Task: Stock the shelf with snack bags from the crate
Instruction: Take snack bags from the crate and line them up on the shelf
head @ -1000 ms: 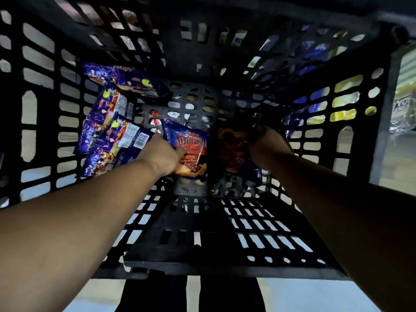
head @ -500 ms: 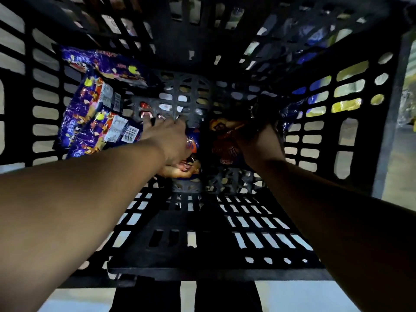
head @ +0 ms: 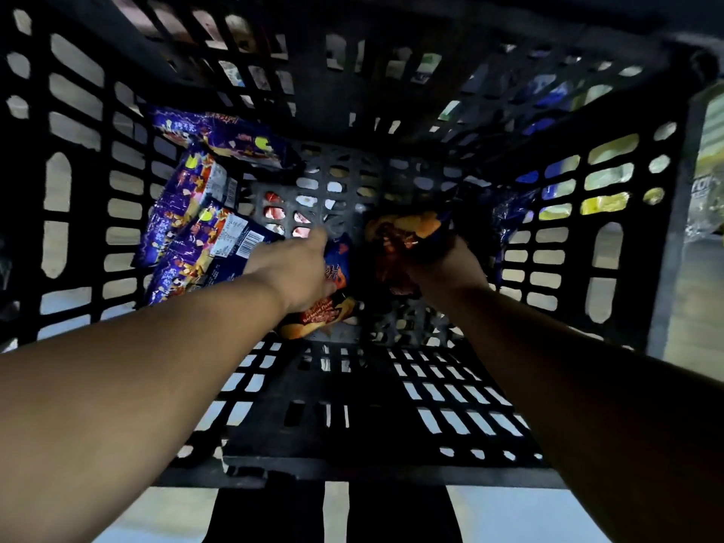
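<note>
We see a blue and orange snack bag [head: 327, 303] lying on the crate floor at the centre of the view, its long axis running from about 12 to 6 o'clock, its printed bottom edge pointing toward 6 o'clock. Our left hand [head: 292, 270] lies over its upper half, fingers [head: 313, 239] stretched toward 12 o'clock and pressing down on it; whether the thumb curls under the bag we cannot tell.

Just to its 3 o'clock side, our right hand [head: 446, 260] grips a dark red snack bag [head: 399, 244]. The fingers are curled round its crumpled upper part, and the bag stands roughly upright, its long axis about 12 to 6 o'clock, the bunched end with an orange patch pointing to 12 o'clock.

At 9 to 10 o'clock from the two hands, purple snack bags [head: 196, 237] lean in a stack against the left wall of the crate. Their long axes run from about 1 to 7 o'clock, and white barcode labels face us. One more purple bag [head: 219, 137] lies across the top of that stack toward 11 o'clock, long axis near 10 to 4 o'clock.

At 2 o'clock, in the right corner, a dark blue bag [head: 509, 213] sits in shadow; its lie is unclear.

All of this sits inside a black slotted crate [head: 352, 425], whose walls rise around the view.
</note>
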The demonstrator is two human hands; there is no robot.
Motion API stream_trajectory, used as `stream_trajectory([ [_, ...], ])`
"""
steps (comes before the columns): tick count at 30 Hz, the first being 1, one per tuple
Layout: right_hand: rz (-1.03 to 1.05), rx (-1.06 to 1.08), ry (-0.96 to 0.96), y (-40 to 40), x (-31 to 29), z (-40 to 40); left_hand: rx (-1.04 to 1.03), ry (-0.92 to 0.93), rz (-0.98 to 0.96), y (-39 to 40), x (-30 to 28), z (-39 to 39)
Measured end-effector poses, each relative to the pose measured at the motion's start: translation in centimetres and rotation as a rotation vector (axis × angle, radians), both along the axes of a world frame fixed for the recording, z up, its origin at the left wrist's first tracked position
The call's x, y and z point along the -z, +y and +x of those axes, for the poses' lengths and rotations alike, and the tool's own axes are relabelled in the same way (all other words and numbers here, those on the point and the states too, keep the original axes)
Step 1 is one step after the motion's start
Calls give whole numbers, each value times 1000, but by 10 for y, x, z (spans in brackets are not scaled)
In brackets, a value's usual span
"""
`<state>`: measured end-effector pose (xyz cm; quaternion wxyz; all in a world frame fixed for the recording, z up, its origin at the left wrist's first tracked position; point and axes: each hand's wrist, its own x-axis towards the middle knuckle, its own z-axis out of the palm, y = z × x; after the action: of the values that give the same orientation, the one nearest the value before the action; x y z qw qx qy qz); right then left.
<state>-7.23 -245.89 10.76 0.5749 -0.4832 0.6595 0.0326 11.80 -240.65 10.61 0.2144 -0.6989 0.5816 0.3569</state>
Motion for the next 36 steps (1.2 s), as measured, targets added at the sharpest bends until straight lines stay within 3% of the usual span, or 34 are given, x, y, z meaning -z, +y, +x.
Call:
stream_trajectory([
  [5, -51, 55, 17, -12, -10, 6, -62, -27, -14, -9, -15, 14],
  [10, -23, 121, -93, -26, -19, 6, -124, -25, -28, -16, -22, 30],
  [14, -35, 69, -33, -28, -17, 7, -151, -5, -32, -16, -21, 32],
  [15, -27, -8, 0, -31, -18, 6, -145, -3, -35, -17, -21, 32],
  [21, 60, -1015, 409, -43, -15, 11, 85, -49, -87, -17, -19, 22],
  [23, -22, -1131, 440, -36, -6, 25, 164, -71, -118, -18, -14, 14],
  [27, -375, -975, 494, -26, -5, 55, 212, -89, -117, -19, -4, 5],
  [29, -450, -841, 451, -21, -7, 53, 175, -104, -102, -19, 0, 9],
  [33, -154, -383, 367, -18, 14, 24, 163, -117, -61, -16, 3, 12],
  [36, -17, -400, 172, -16, 11, 10, 141, -105, -43, -13, 4, 11],
])
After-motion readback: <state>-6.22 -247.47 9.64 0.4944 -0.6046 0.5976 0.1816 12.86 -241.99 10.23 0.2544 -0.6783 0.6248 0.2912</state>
